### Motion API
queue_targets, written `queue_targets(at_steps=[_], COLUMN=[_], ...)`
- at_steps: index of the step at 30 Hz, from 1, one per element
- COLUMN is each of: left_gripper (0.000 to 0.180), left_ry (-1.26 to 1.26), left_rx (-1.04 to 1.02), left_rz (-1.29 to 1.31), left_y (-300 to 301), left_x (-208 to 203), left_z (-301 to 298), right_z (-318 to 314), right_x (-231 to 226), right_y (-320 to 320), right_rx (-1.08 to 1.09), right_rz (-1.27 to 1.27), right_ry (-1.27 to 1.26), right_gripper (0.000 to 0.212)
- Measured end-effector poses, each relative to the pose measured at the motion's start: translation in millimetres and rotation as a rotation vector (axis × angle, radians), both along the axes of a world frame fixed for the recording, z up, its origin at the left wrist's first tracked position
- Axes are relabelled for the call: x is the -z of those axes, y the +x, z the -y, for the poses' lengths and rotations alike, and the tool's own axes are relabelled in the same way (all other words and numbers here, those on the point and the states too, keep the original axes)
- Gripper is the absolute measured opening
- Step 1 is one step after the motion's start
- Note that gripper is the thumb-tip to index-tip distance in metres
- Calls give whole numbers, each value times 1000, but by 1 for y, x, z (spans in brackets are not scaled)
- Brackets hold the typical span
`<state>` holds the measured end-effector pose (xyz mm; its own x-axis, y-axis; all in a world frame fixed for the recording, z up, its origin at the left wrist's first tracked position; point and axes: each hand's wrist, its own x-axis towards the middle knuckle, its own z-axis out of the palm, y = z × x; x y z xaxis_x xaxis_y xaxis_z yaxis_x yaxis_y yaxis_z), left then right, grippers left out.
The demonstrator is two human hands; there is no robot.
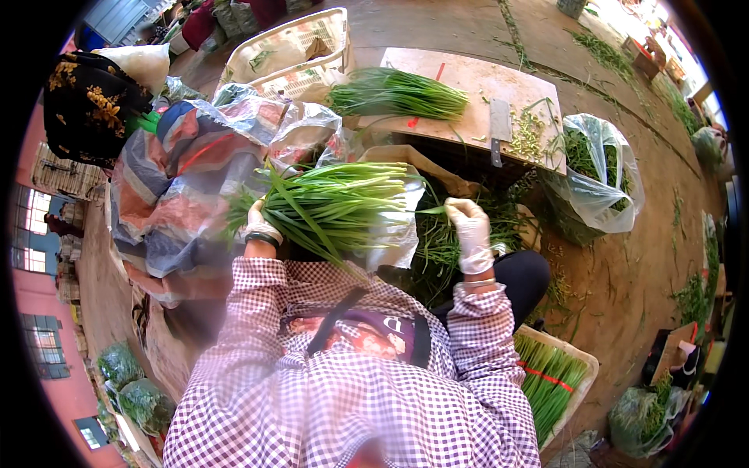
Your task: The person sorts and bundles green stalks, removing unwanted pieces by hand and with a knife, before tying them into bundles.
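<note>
A thick bunch of garlic chives [343, 204] lies across my lap, its pale stem ends toward the right. My left hand [261, 225], in a thin clear glove, is closed round its leafy end. To the right of the stems, my gloved right hand [470, 232] has its fingers pinched on a thin green chive blade [431, 210]. Loose trimmed leaves [449, 253] are heaped below and beside that hand. Ahead, another chive bunch [406, 95] rests on a wooden board [511, 82], with a cleaver [500, 125] and chopped stem ends [529, 134] nearby.
A striped plastic sheet [183, 195] covers the left side. Behind it stands a cream crate [331, 35]. A clear bag of greens [608, 175] sits right of the board, and a basket of tied chives [550, 382] is by my right side. Scraps litter the floor.
</note>
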<state>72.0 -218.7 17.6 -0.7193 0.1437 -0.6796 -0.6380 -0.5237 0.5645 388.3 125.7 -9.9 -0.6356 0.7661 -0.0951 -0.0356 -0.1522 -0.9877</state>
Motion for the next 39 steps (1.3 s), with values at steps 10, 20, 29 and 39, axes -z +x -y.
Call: queue_targets(at_steps=[10,20,29,39], left_gripper=[36,41,38,48], left_ry=[-125,-32,-43,-67], left_rx=[-36,-2,-37,-71], left_rz=[52,34,66,-1], left_y=[15,-4,2,-18], left_x=[-26,0,7,28], left_z=[-24,-1,7,29], right_z=[51,73,16,92], right_x=[-106,-116,-64,-49], right_y=[-21,-51,-9,-10], right_rx=[-6,-168,-106,-809], right_rz=[2,-62,264,230], right_ry=[713,523,247,378], right_gripper=[24,15,19,27])
